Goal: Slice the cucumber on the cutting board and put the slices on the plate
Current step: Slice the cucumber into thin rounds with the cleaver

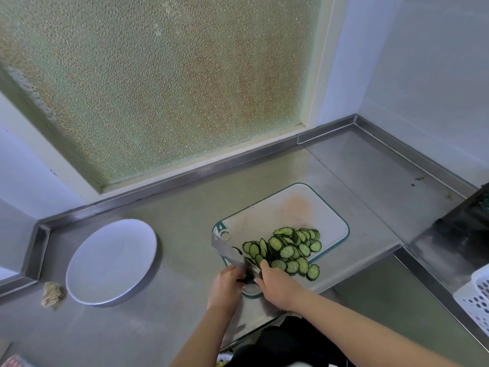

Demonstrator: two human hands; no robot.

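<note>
A heap of thin cucumber slices (287, 250) lies on the near half of the white cutting board (285, 207). A broad knife (227, 251) lies low over the board's left edge, with its blade against the left side of the heap. Both hands meet at its dark handle. My left hand (225, 286) has its fingers curled at the handle from the left. My right hand (277, 286) is pressed against the handle's right side, thumb touching the nearest slices. Its grip is hidden. The white plate (111, 260) sits to the left with nothing on it.
Everything rests on a steel counter (185, 213) with a raised rim below a frosted window. A crumpled scrap (52, 294) lies left of the plate. A white perforated basket (476, 298) and a dark object (465, 229) stand at the right edge.
</note>
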